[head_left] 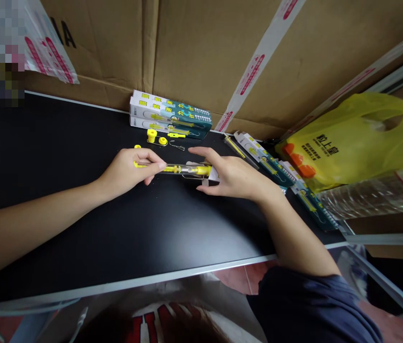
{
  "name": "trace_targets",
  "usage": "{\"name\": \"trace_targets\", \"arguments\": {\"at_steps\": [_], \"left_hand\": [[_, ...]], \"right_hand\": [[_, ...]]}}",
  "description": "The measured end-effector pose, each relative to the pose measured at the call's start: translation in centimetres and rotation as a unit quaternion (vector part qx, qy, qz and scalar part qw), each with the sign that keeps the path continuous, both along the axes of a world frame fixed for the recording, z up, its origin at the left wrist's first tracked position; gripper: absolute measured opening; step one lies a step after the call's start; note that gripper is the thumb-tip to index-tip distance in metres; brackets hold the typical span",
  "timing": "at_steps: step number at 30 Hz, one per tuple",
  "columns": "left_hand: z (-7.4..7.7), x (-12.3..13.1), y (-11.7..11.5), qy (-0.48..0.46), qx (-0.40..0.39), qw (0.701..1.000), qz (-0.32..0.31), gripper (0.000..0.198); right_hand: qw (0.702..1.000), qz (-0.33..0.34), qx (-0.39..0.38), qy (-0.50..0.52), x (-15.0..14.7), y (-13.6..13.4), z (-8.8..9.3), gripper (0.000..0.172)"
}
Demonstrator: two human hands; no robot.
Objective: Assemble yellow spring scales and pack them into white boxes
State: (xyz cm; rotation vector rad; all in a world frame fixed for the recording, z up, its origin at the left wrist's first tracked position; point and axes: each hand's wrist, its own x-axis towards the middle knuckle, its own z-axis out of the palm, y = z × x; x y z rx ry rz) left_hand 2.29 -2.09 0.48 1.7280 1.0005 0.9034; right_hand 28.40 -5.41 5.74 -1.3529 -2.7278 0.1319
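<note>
My left hand [135, 167] is closed, pinching a clear-tubed spring scale [187, 169] with yellow end pieces and a yellow coil inside. The scale lies sideways above the table. At its right end, my right hand [235, 176] curves around a small white box [214, 176], its index finger and thumb reaching past it on either side. Most of that box is hidden by my palm. Just beyond my hands lie a yellow spool-shaped part [151, 135], a yellow ring [163, 141], a yellow strip [176, 135] and a small metal hook [177, 146].
Stacked spring scale boxes [170, 114] stand against the large cardboard carton [201, 47]. More boxes [265, 159] lie to the right, with another clear tube [236, 146] beside them. A yellow plastic bag [358, 138] is at the far right of the black table [144, 228].
</note>
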Motion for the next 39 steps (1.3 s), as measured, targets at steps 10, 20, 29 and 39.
{"name": "trace_targets", "arguments": {"at_steps": [10, 20, 29, 39], "left_hand": [[-0.3, -0.2, 0.2, 0.016, -0.009, 0.999, -0.048, 0.018], [-0.3, -0.2, -0.6, 0.05, 0.016, 0.996, -0.079, 0.026], [-0.8, 0.0, -0.9, 0.063, 0.072, 0.991, -0.091, 0.027], [0.0, -0.8, -0.1, 0.155, 0.123, 0.98, -0.002, 0.023]], "right_hand": [[0.998, 0.037, 0.045, -0.032, -1.3, -0.6, -1.3, 0.081], [0.995, 0.057, 0.077, -0.008, -2.4, -0.6, -3.2, 0.072], [0.996, 0.048, 0.077, -0.008, -2.5, -0.6, -2.4, 0.06], [0.998, -0.025, 0.051, -0.025, 1.0, 1.9, -1.5, 0.021]]}}
